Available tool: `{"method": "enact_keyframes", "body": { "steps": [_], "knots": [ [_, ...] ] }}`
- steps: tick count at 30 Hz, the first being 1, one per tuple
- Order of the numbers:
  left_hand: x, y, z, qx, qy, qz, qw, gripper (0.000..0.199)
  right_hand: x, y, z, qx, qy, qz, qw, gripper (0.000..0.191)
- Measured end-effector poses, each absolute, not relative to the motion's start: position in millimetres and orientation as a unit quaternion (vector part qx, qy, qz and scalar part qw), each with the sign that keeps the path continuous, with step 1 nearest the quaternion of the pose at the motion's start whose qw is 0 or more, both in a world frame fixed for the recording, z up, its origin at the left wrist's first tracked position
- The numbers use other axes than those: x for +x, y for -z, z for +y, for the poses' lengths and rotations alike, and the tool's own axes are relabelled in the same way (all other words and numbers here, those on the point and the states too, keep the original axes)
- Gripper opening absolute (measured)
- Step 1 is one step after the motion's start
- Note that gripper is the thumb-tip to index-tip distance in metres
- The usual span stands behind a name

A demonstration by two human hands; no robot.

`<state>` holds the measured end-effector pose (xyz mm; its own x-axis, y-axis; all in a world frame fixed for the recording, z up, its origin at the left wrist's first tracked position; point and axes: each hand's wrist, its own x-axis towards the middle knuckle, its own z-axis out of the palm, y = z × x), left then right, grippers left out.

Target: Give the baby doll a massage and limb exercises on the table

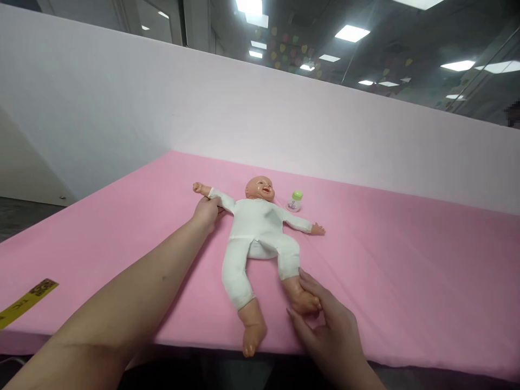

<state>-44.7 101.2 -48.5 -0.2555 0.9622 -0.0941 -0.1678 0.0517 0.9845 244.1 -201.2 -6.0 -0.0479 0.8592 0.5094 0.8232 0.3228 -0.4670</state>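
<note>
A baby doll (260,219) in a white cloth suit lies on its back on a pink-covered table (385,276), its head toward the wall and its feet toward me. My left hand (208,212) is closed round the sleeve of the doll's arm at the left; some of its fingers are hidden under the arm. Around the doll's foot at the right curls my right hand (329,319), fingers against the ankle and thumb on the near side. The doll's other leg lies untouched, its foot close to the table's front edge.
Beside the doll's head stands a small clear jar (294,203) with a green lid. A yellow printed strip (28,303) lies at the table's left front. A white wall (284,119) rises behind the table, with dark glass above it.
</note>
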Motion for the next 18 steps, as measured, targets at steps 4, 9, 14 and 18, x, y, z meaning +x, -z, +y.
{"method": "enact_keyframes", "body": {
  "steps": [4, 9, 14, 18],
  "knots": [
    [-47, 51, 107, 0.279, -0.594, 0.508, 0.557, 0.032, 254, 24, -217, -0.565, -0.04, -0.754, 0.333, 0.05],
    [-50, 53, 108, 0.234, -0.6, 0.496, 0.583, 0.043, 255, 34, -223, -0.536, -0.049, -0.787, 0.302, 0.046],
    [-48, 52, 105, 0.257, -0.599, 0.511, 0.56, 0.036, 252, 26, -219, -0.541, -0.061, -0.775, 0.32, 0.045],
    [-39, 46, 98, 0.338, -0.601, 0.534, 0.49, 0.034, 251, 10, -210, -0.549, -0.037, -0.762, 0.341, 0.044]
  ]
}}
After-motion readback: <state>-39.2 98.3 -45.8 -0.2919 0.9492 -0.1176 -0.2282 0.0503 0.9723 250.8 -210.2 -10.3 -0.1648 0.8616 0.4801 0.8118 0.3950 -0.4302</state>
